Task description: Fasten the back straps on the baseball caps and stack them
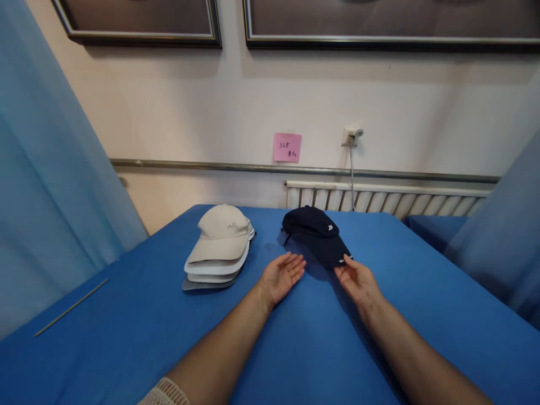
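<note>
A dark navy cap (317, 233) lies on the blue table (126, 315), its brim pointing toward me. My right hand (358, 280) reaches to the brim's front edge, fingers extended and touching its tip, holding nothing. My left hand (282, 275) rests palm up on the cloth just left of the navy cap, fingers spread and empty. To the left stands a stack of light caps (219, 247), a beige one on top, white and grey brims beneath it.
A thin pale stick (71, 306) lies near the table's left edge. Blue curtains (46, 185) hang on both sides. Behind the table are a radiator (388, 199), a pink note (287, 147) and a wall plug with cable (351, 138).
</note>
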Demonstrator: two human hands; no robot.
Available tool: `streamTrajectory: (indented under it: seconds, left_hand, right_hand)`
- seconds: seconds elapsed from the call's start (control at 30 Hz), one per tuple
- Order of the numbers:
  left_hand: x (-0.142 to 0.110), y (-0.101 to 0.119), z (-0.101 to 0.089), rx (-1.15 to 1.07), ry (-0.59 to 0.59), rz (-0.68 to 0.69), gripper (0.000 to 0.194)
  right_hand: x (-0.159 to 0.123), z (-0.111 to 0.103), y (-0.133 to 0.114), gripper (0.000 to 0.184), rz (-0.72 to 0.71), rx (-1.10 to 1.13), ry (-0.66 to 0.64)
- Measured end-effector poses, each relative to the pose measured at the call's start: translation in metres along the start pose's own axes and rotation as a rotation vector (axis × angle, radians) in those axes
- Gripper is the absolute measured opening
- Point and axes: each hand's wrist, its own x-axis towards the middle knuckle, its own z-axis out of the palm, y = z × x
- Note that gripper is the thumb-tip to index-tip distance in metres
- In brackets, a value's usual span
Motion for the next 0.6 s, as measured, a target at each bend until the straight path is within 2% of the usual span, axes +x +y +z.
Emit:
streamTrajectory:
  seconds: [0.07,0.17,0.23,0.3,0.37,0.47,0.6]
  left_hand:
    - [-0.004,-0.016,0.006,0.141,-0.065,0.014,0.015]
    - [-0.01,-0.034,0.012,0.261,-0.086,0.094,0.021]
    - [-0.011,-0.039,0.012,0.264,-0.072,0.169,0.025]
    - [-0.011,-0.038,0.011,0.251,-0.05,0.257,0.03]
    - [-0.009,-0.032,0.01,0.268,-0.022,0.341,0.035]
    - [-0.01,-0.014,0.01,0.364,0.035,0.449,0.041]
    - [-0.029,0.034,0.015,0.471,0.076,0.651,0.045]
  right_hand:
    - [-0.01,0.007,0.007,0.021,0.053,0.019,-0.036]
    - [-0.026,0.015,0.023,0.024,0.098,0.005,-0.09]
    - [-0.035,0.017,0.033,0.026,0.12,-0.031,-0.136]
    - [-0.042,0.018,0.038,0.021,0.177,-0.104,-0.175]
    - [-0.045,0.017,0.039,0.014,0.262,-0.202,-0.218]
    - [-0.045,0.015,0.036,0.018,0.347,-0.329,-0.289]
    - [-0.045,0.013,0.031,0.021,0.369,-0.412,-0.347]
